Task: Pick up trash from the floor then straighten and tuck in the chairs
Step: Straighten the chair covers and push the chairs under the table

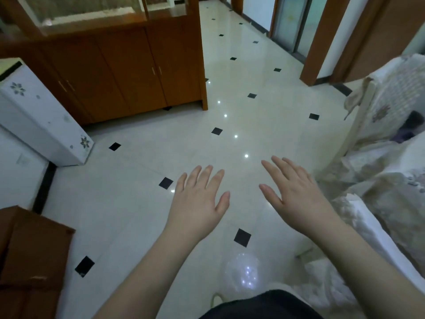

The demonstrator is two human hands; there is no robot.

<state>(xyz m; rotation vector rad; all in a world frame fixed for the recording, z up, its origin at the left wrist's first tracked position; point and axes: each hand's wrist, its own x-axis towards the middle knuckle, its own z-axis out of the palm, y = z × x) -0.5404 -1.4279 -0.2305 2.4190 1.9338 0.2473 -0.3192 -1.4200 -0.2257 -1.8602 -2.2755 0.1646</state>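
- Far left: a white floor-standing unit (46, 125) with flower decals leans into view; below it, at the lower left edge, sits a brown cardboard box (32, 254). Neither is touched.
- Upper left to centre: a wooden cabinet (128, 70) with closed doors stands on the floor (138, 203), a glossy pale tile with small black diamond insets.
- Left hand (197, 201): held out palm down above the floor, fingers straight and slightly spread. It holds nothing and touches nothing.
- Centre, bottom: a pale, translucent rounded object (241, 271) lies on the floor near the person's dark clothing (259, 305). It may be trash, possibly a clear bag or wrapper; its identity cannot be confirmed.
- Right hand (296, 199): likewise extended palm down, fingers straight and fanned. It holds nothing and touches nothing.
- Right: fabric-covered furniture (386, 139) with a floral throw borders the floor. Whether any of it is a chair cannot be determined; no chair is plainly visible.
- Step in hand (judgement): the trash-pickup stage, at its start; no item is collected yet.
- Next move (judgement): lower a hand toward the translucent object close to the body, or scan further for trash. A thin film item would need a pinch, since it may slide on glossy tile.
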